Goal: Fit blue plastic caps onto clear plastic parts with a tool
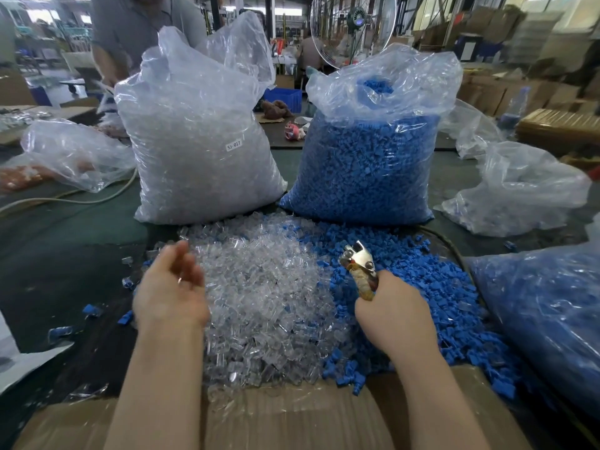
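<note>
A heap of clear plastic parts (pixel 269 297) lies on the table in front of me, and a heap of blue caps (pixel 431 287) spreads to its right. My left hand (pixel 170 287) hovers at the left edge of the clear heap, blurred, its fingers loosely curled; I see nothing held in it. My right hand (pixel 394 315) grips the taped handles of a metal plier-like tool (pixel 358 263) over the blue caps. The tool's metal head points up and away from me.
A big bag of clear parts (pixel 201 141) and a big bag of blue caps (pixel 367 164) stand behind the heaps. More bags (pixel 552 319) lie to the right and left. A cardboard flap (pixel 292 417) runs along the near edge. A person in grey (pixel 139 30) stands at the back left.
</note>
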Available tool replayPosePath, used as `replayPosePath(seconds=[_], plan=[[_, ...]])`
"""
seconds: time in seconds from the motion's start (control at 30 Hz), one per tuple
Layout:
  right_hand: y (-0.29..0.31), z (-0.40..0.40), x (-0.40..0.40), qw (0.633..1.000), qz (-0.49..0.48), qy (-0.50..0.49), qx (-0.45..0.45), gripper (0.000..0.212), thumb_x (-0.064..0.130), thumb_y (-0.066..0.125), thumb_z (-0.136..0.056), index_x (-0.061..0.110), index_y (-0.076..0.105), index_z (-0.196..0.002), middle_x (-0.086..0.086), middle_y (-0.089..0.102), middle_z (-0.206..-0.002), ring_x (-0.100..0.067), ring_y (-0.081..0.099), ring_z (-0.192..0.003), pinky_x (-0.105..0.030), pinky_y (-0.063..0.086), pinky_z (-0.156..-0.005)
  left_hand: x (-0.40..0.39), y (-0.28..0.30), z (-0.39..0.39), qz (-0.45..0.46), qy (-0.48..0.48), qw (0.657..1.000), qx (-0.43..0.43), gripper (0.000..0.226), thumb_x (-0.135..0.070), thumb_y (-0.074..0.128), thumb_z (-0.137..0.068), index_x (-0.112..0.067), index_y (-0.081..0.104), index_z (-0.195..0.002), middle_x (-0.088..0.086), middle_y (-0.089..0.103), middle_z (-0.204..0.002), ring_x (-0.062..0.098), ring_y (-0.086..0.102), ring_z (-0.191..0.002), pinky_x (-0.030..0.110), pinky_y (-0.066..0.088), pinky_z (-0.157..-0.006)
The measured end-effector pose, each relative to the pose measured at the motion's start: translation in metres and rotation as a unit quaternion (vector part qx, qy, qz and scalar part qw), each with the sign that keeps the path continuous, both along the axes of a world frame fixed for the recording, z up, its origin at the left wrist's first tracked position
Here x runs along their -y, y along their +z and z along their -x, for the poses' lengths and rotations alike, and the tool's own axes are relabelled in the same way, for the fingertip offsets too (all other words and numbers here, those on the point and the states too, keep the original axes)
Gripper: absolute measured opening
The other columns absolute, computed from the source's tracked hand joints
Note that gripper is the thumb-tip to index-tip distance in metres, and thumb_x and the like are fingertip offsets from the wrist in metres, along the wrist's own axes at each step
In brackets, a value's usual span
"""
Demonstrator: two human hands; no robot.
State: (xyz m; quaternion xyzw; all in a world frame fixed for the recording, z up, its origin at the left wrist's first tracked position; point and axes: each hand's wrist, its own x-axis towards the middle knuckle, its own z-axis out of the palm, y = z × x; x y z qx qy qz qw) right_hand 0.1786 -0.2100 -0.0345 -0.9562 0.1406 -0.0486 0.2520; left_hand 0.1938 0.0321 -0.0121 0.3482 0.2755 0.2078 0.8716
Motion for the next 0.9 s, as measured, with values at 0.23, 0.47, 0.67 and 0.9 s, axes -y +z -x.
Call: replayPosePath(seconds=[0.23, 0.47, 0.67, 0.9], plan=[[-0.001, 0.000, -0.001, 0.996, 0.057, -0.056, -0.032, 0.023, 0.027, 0.055, -0.089, 0.014, 0.048, -0.107, -0.003, 0.049, -0.097, -0.023, 0.047, -0.075, -0.033, 0.035, -0.059, 0.039, -0.007, -0.001, -0.602, -0.248, 0.751, -0.111, 0.021, -0.030, 0.066, -0.091, -0.027, 0.066, -0.112, -0.012, 0.067, -0.107, 0.005, 0.063, -0.091, 0.016, 0.056, -0.076], [-0.004, 0.000, -0.003, 0.995, 0.064, -0.063, -0.050, 0.017, 0.024, 0.054, -0.090, 0.017, 0.046, -0.103, -0.001, 0.048, -0.092, -0.023, 0.047, -0.075, -0.032, 0.035, -0.058, 0.048, -0.011, 0.001, -0.776, -0.241, 0.562, -0.154, 0.023, -0.036, 0.063, -0.092, -0.033, 0.063, -0.115, -0.005, 0.059, -0.126, 0.017, 0.052, -0.116, 0.032, 0.044, -0.095], [-0.007, 0.000, -0.003, 0.995, 0.063, -0.064, -0.033, 0.014, 0.026, 0.054, -0.090, 0.019, 0.043, -0.094, 0.000, 0.043, -0.090, -0.022, 0.043, -0.070, -0.031, 0.029, -0.052, 0.048, -0.011, 0.003, -0.767, -0.209, 0.594, -0.123, 0.011, -0.026, 0.064, -0.093, -0.033, 0.065, -0.084, -0.013, 0.058, -0.095, 0.002, 0.053, -0.081, 0.019, 0.038, -0.069], [-0.005, -0.002, -0.003, 0.996, 0.021, -0.073, 0.037, 0.017, 0.030, 0.058, -0.088, 0.023, 0.043, -0.092, 0.004, 0.050, -0.079, -0.017, 0.043, -0.064, -0.032, 0.031, -0.055, 0.052, -0.014, 0.001, -0.733, -0.214, 0.638, -0.102, 0.011, -0.027, 0.054, -0.099, -0.032, 0.060, -0.092, -0.015, 0.063, -0.082, 0.004, 0.060, -0.069, 0.034, 0.056, -0.070]])
